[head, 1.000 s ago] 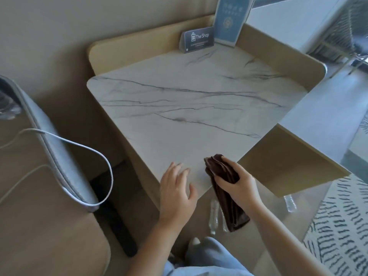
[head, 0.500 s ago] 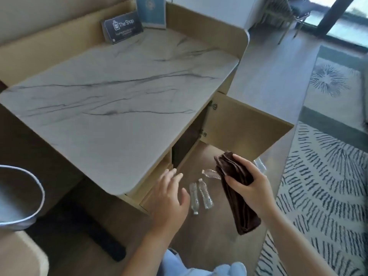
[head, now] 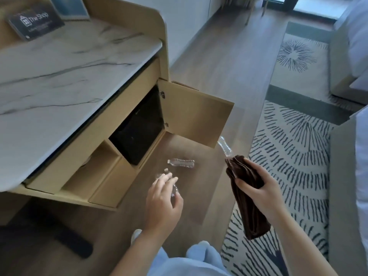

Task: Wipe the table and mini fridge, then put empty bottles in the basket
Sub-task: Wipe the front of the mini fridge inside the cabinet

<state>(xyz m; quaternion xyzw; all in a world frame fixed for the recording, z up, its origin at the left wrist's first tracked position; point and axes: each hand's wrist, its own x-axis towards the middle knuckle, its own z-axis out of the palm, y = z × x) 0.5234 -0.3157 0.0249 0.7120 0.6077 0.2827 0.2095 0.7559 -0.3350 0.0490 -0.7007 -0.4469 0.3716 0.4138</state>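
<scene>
A folded brown cloth [head: 246, 194] is gripped in the right hand [head: 256, 188], fingers wrapped round its upper part, the rest hanging down over the floor [head: 219, 66]. The left hand [head: 162, 198] is held open and empty, fingers spread, above a clear bottle [head: 173, 184] lying on the floor; most of that bottle is hidden by the fingers, and contact cannot be told. A second clear bottle [head: 181, 162] is seen lying on its side just beyond the left hand. A third bottle [head: 224, 146] lies farther right, by the lower corner of the open cabinet door [head: 195, 114], just beyond the cloth's top. The black mini fridge [head: 139, 126] is seen inside the cabinet under the marble table [head: 59, 76], far left.
</scene>
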